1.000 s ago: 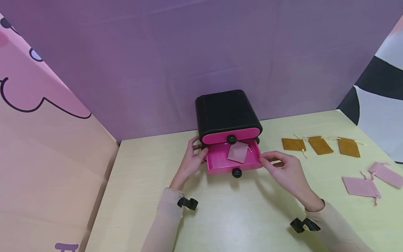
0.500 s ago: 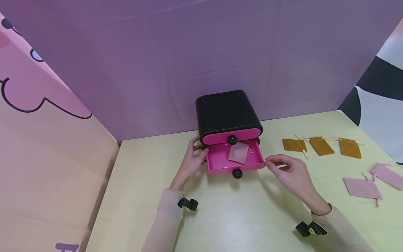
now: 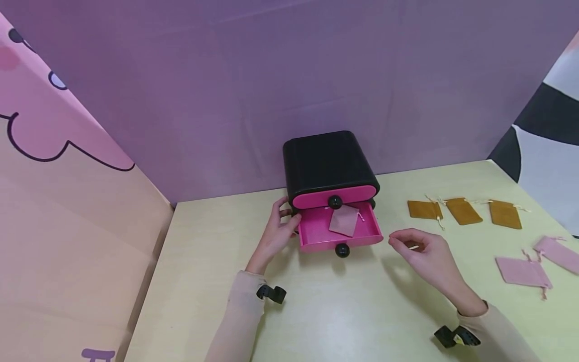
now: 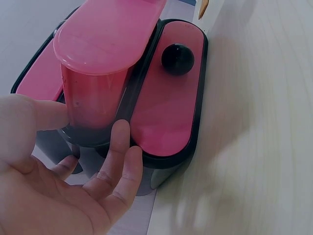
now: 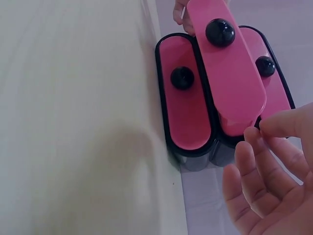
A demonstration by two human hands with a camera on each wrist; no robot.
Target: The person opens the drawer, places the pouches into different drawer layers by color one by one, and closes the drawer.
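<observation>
A black drawer unit [image 3: 330, 161] with pink drawer fronts and round black knobs stands against the purple backdrop. Its middle drawer [image 3: 314, 231] is pulled out, with a dusty-pink pouch [image 3: 344, 221] inside. At the unit's left side, my left hand [image 3: 276, 236] grips the frame beside that drawer; in the left wrist view its thumb lies on one side and its fingers on the other. My right hand [image 3: 427, 254] hovers just off the drawer's front right corner, fingers loosely bent, thumb near the forefinger, holding nothing. In the right wrist view a lower drawer front [image 5: 186, 112] is closed.
Several drawstring pouches lie on the table [image 3: 325, 322] to the right: brown ones [image 3: 462, 211] in a row at the back, and pink ones [image 3: 523, 271] nearer the front. The purple backdrop [image 3: 217, 125] stands directly behind the drawer unit.
My right hand has let go of the drawer's right side and moved right and toward me. My left hand stays on the unit; the drawer stays pulled out.
</observation>
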